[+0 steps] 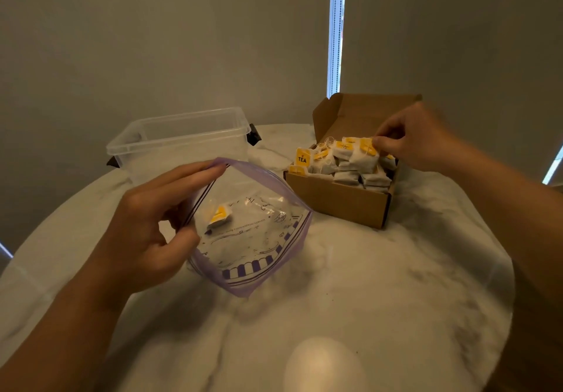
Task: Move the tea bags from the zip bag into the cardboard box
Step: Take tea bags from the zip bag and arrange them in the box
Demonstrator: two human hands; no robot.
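A clear zip bag [256, 239] with purple edging lies open on the table's middle. My left hand [152, 224] holds its rim between thumb and fingers, keeping the mouth apart. One tea bag [218, 216] with a yellow tag lies inside it. At the right stands an open cardboard box [338, 199], heaped with several white tea bags with yellow tags. My right hand [414, 138] is over the box's far side and pinches a tea bag [364, 157] at its yellow tag on top of the heap.
An empty clear plastic tub [179, 138] with dark clips stands behind the zip bag at the back left. The round marble table [350, 285] bears everything. A wall and a bright window slit lie behind.
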